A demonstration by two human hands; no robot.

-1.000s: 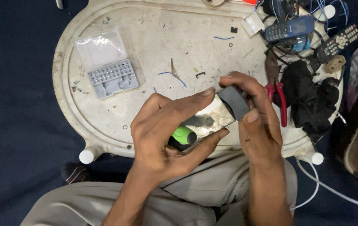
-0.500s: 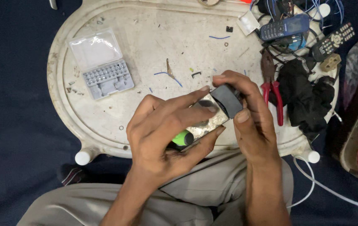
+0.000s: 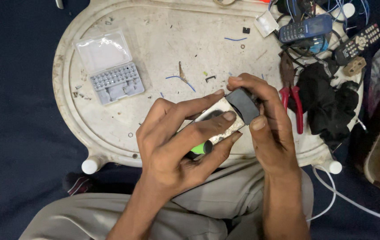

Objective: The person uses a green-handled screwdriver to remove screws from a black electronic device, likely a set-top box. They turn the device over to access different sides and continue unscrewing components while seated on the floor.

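My left hand (image 3: 176,142) wraps around a small silver device (image 3: 219,124) with a green-ended cylinder (image 3: 201,147) poking out below the fingers. My right hand (image 3: 267,126) pinches a dark grey block-shaped part (image 3: 242,104) at the device's upper end, thumb on the near side and fingers over the top. Both hands hover just above the near edge of an oval white tray table (image 3: 163,49).
An open clear bit case (image 3: 110,66) lies on the table's left. Red-handled pliers (image 3: 293,95), black cloth (image 3: 327,104), a blue keypad phone (image 3: 305,29) and a remote (image 3: 358,43) crowd the right. Wire scraps (image 3: 181,76) lie mid-table. A white cable (image 3: 345,200) runs at lower right.
The hands and device keep the same grip and shifted only slightly in view; my right fingers have adjusted a little on the dark grey part.
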